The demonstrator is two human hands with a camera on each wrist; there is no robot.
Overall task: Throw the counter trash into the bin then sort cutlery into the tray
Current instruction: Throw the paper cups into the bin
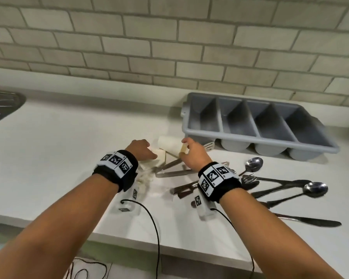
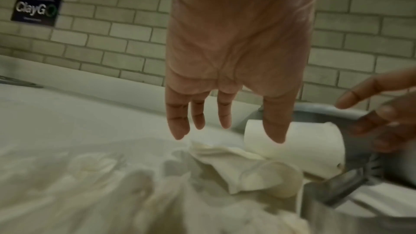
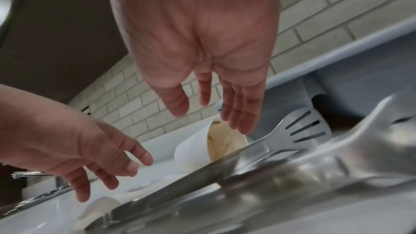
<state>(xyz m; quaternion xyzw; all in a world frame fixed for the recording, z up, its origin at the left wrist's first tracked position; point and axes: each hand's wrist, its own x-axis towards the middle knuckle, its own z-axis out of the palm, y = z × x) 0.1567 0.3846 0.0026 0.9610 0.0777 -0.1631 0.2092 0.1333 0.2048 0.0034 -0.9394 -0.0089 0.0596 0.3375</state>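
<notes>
A white paper cup (image 1: 168, 145) lies on its side on the white counter (image 1: 69, 141), its stained mouth towards my right hand (image 1: 187, 148). That hand hovers just over the cup's (image 3: 200, 147) rim with straight fingers and grips nothing. My left hand (image 1: 144, 151) hangs open over a crumpled white napkin (image 2: 236, 165) beside the cup (image 2: 303, 149). More crumpled tissue (image 1: 143, 181) lies under my left wrist. The grey four-compartment cutlery tray (image 1: 260, 135) stands at the back right, with nothing visible in it.
Steel tongs (image 1: 169, 170) lie right below the cup, their slotted head (image 3: 303, 128) against the tray. Spoons (image 1: 314, 189), a fork (image 1: 250, 179) and a knife (image 1: 310, 221) are scattered at the right. A sink (image 1: 2, 105) sits at the far left. Brick wall behind.
</notes>
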